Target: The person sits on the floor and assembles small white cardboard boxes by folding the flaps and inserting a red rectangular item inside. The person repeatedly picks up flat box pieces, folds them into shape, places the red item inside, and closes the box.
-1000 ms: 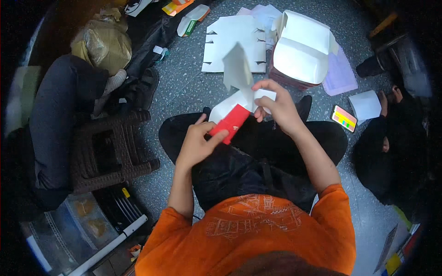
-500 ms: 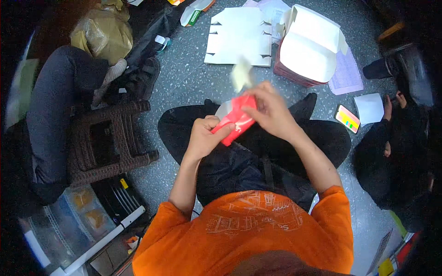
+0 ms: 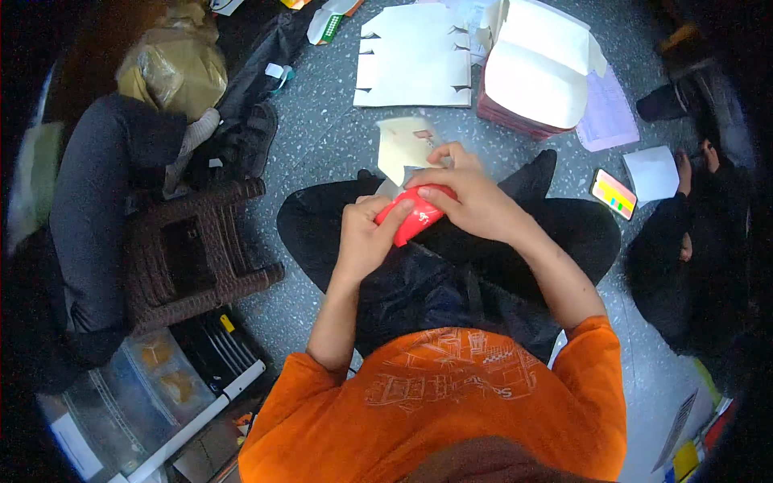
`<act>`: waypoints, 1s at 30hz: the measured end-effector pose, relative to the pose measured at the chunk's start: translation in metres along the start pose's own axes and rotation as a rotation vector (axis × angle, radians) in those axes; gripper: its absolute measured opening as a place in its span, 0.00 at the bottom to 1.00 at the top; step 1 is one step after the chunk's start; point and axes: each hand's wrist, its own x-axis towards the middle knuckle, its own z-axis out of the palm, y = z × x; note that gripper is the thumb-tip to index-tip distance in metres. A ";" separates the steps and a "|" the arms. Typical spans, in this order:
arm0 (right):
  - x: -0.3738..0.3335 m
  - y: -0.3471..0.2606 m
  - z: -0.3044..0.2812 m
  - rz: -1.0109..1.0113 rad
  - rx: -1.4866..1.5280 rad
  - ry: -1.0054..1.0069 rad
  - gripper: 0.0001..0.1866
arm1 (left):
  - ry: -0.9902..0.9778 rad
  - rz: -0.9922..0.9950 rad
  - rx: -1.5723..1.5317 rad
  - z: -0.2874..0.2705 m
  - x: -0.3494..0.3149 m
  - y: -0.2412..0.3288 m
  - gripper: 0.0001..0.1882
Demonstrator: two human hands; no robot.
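A glossy red card piece with small white lettering (image 3: 419, 217), curved and apparently a small paper carton, is gripped between both hands above my crossed legs. My left hand (image 3: 364, 237) pinches its left end, thumb on top. On its upper right side, my right hand (image 3: 473, 201) presses with thumb and fingers, the forefinger bent and raised. Just beyond the fingers is a cream-coloured card with a small red print (image 3: 405, 146); its near end is hidden behind my hands. A white edge shows beside the red card, too covered to make out.
Flat white notched box blanks (image 3: 413, 56) lie stacked ahead, beside nested open red-and-white cartons (image 3: 531, 88). A phone (image 3: 613, 194) and white paper (image 3: 651, 175) lie at right near another person's hands (image 3: 696, 165). A brown woven stool (image 3: 201, 249) stands left, near another person's leg (image 3: 93, 201).
The cream card, blurred in the air before, now lies flatter and nearer my fingers. The red card has gone from long and flat to shorter and bulging as my hands squeeze it.
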 end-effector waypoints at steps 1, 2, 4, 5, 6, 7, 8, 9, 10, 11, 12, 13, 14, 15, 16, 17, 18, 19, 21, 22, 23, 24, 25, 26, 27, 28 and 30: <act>-0.001 0.002 -0.002 -0.023 -0.014 -0.021 0.13 | 0.007 0.015 0.057 0.003 0.000 0.001 0.23; -0.004 0.001 0.000 0.022 -0.029 0.032 0.13 | 0.040 0.018 0.104 0.009 0.000 0.003 0.22; -0.007 -0.003 0.005 0.114 -0.059 0.139 0.14 | 0.104 0.031 0.197 0.023 -0.003 0.008 0.22; -0.007 -0.004 0.006 0.175 -0.057 0.112 0.14 | 0.055 0.047 0.195 0.029 -0.002 0.012 0.22; -0.007 -0.004 0.008 0.235 -0.046 0.082 0.15 | 0.005 0.057 0.197 0.034 -0.003 0.015 0.21; -0.007 -0.002 0.009 0.295 -0.033 0.052 0.16 | -0.045 0.067 0.199 0.036 -0.003 0.016 0.21; -0.009 0.003 0.005 0.272 -0.040 0.069 0.15 | -0.188 -0.055 0.173 0.031 0.000 0.013 0.18; -0.008 0.010 0.001 0.244 -0.050 0.083 0.15 | -0.139 -0.041 0.070 0.027 0.004 0.010 0.18; -0.008 0.016 -0.003 0.217 -0.061 0.096 0.15 | -0.091 -0.028 -0.033 0.024 0.012 0.006 0.17; -0.008 0.019 -0.009 0.166 -0.031 0.151 0.15 | -0.039 -0.015 -0.138 0.021 0.021 0.001 0.17; -0.006 0.020 -0.016 0.114 -0.001 0.206 0.15 | 0.041 0.024 0.016 0.014 0.035 -0.014 0.17; -0.005 0.021 -0.018 0.057 0.029 0.256 0.17 | 0.129 0.065 0.170 0.006 0.049 -0.028 0.19; -0.002 0.023 -0.017 -0.058 0.029 0.381 0.20 | 0.108 -0.104 0.062 0.003 0.061 -0.031 0.21; 0.000 0.022 -0.020 0.005 0.198 0.367 0.20 | 0.090 -0.273 -0.044 0.001 0.072 -0.033 0.23; 0.001 0.019 -0.025 0.066 0.368 0.350 0.21 | -0.124 -0.270 -0.377 -0.008 0.082 -0.040 0.30; 0.002 0.019 -0.029 0.123 0.536 0.329 0.21 | -0.109 -0.296 -0.483 -0.005 0.082 -0.033 0.31; 0.004 0.025 -0.023 0.164 0.527 0.430 0.23 | -0.097 -0.317 -0.592 0.005 0.081 -0.019 0.32; 0.004 0.031 -0.023 0.208 0.595 0.463 0.23 | -0.085 -0.338 -0.702 0.013 0.079 -0.009 0.34; 0.005 0.038 -0.030 0.301 0.719 0.525 0.23 | -0.007 -0.451 -0.725 0.028 0.081 0.005 0.39; 0.005 0.041 -0.032 0.314 0.681 0.532 0.23 | 0.030 -0.483 -0.687 0.037 0.083 0.018 0.39; 0.005 0.041 -0.033 0.321 0.645 0.532 0.23 | 0.079 -0.511 -0.648 0.043 0.083 0.027 0.39; 0.005 0.041 -0.034 0.327 0.610 0.531 0.23 | 0.127 -0.495 -0.594 0.047 0.085 0.025 0.41; 0.006 0.042 -0.034 0.256 0.486 0.555 0.22 | 0.127 -0.453 -0.608 0.048 0.086 0.028 0.41; 0.007 0.041 -0.032 0.181 0.364 0.575 0.21 | 0.132 -0.411 -0.621 0.047 0.087 0.032 0.42; 0.009 0.040 -0.032 0.106 0.243 0.592 0.21 | 0.138 -0.370 -0.633 0.046 0.087 0.035 0.42; 0.008 0.038 -0.033 0.090 0.244 0.602 0.21 | 0.114 -0.369 -0.684 0.043 0.088 0.036 0.42; 0.007 0.029 -0.035 0.061 0.256 0.620 0.22 | 0.066 -0.372 -0.777 0.032 0.088 0.034 0.43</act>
